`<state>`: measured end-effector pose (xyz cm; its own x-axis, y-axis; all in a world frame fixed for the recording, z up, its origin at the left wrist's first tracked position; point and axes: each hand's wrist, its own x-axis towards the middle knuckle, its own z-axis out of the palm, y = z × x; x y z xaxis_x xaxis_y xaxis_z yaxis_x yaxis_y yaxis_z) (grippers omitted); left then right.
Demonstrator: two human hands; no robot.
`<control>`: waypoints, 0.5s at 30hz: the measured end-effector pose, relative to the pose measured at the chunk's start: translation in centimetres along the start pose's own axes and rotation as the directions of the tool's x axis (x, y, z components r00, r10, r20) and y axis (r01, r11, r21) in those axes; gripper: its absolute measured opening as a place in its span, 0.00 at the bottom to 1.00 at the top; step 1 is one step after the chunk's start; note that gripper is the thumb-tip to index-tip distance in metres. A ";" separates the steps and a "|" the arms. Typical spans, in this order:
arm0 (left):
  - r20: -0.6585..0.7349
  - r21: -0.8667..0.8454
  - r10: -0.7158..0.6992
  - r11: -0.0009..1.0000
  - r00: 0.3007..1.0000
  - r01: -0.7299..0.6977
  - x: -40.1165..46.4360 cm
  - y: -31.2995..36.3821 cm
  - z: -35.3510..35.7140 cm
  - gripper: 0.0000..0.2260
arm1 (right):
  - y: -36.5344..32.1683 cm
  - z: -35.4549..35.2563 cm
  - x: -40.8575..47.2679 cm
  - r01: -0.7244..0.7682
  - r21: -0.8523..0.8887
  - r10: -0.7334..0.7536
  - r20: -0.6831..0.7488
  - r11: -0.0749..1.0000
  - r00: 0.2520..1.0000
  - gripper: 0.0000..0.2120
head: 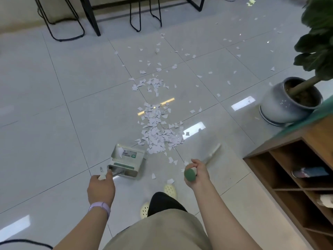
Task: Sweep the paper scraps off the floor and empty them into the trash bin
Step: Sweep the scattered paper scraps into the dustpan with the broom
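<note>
A tiled floor [54,105] is seen from above. A dustpan [127,160] is stood on the tiles, near and slightly left of centre; its handle is gripped by the left hand [101,189], fingers curled round it. A broom [213,152], blurred, is held at its green-capped handle end by the right hand [197,175], fingers wrapped round it. Paper scraps [159,134] are heaped just beyond the dustpan's right corner and scattered farther away. A potted plant [288,103] and a wooden shelf [297,170] are set at the right.
</note>
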<state>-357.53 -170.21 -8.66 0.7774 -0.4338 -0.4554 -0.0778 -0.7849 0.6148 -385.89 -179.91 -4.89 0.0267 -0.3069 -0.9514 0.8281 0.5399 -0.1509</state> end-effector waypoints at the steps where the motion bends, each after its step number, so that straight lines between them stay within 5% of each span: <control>1: -0.013 -0.020 -0.022 1.000 1.000 0.022 0.6 0.4 -0.2 0.19 | 0.5 1.3 0.1 0.003 -0.012 -0.003 -0.030 1.000 1.000 0.12; 6: -0.057 -0.049 -0.020 0.999 0.998 0.017 4.8 1.7 -1.3 0.18 | 2.8 6.1 2.6 0.023 0.021 -0.017 -0.261 0.999 0.965 0.09; 10: -0.049 0.011 0.006 1.000 0.999 -0.005 9.5 3.7 -2.0 0.20 | 4.0 9.3 5.6 -0.097 0.229 0.153 -0.242 0.968 0.958 0.10; 15: -0.015 0.148 0.068 0.987 0.998 -0.065 16.3 7.7 -2.8 0.22 | 7.0 15.8 9.1 -0.272 0.209 0.314 -0.205 0.939 0.927 0.12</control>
<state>-343.72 -182.04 -9.53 0.7796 -0.4798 -0.4026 -0.2201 -0.8116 0.5412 -370.99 -191.30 -10.32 0.1701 0.0462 -0.9843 0.8876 0.4268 0.1734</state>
